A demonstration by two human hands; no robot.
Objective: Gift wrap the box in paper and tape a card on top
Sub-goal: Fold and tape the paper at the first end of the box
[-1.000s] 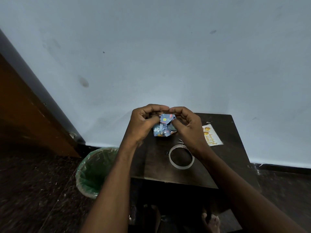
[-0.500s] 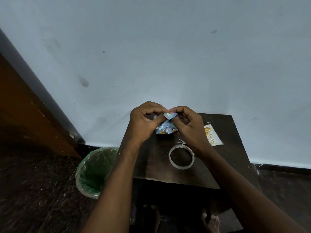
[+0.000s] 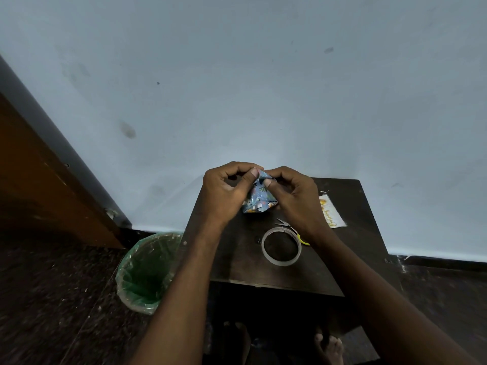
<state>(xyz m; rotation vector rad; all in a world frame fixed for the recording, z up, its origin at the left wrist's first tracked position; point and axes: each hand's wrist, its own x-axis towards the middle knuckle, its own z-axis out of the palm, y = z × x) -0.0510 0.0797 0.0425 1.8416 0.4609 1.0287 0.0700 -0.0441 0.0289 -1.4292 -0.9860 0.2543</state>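
Note:
A small box wrapped in blue patterned paper (image 3: 259,200) is held just above the dark wooden table (image 3: 237,259), near its far edge. My left hand (image 3: 226,193) grips its left side, thumb pressed on the top fold. On the right side, my right hand (image 3: 295,198) pinches the paper flap with thumb and curled fingers. The box itself is hidden under the paper. A white card with yellow print (image 3: 330,212) lies flat on the table to the right. A clear tape roll (image 3: 281,246) lies in front of the box.
Small scissors with a yellow handle (image 3: 290,227) lie between the tape roll and my right wrist. A bin with a green liner (image 3: 147,272) stands on the floor left of the table. A pale wall rises right behind the table; a wooden door is at the left.
Both hands have tilted the wrapped box up and closed over its top, folding the paper flap down. Tape roll, card and scissors have not moved.

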